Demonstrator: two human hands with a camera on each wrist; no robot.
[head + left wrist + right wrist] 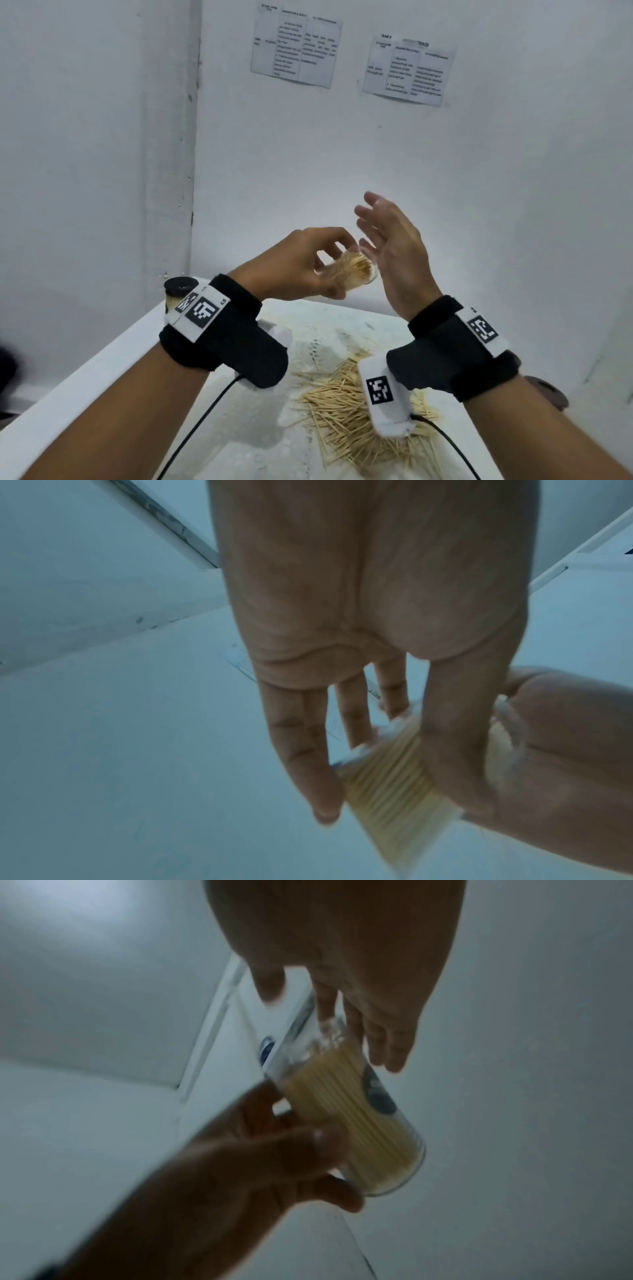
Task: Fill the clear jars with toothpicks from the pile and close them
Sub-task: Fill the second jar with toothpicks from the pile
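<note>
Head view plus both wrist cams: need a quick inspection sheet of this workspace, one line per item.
Surface: white table, scuffed and dusty.
Job's things: clear jar packed with toothpicks, tilted, held in the air, no lid on it; toothpick pile loose on the table; second jar with a black lid at the far left corner.
Clutter: nothing seen.
Grippers: left hand grips the clear jar; right hand open, palm close to the jar mouth, contact unclear.
Cables: black cable from the left wrist unit, another from the right, both above the table.
Surroundings: white walls, two printed sheets taped up, text unreadable.
</note>
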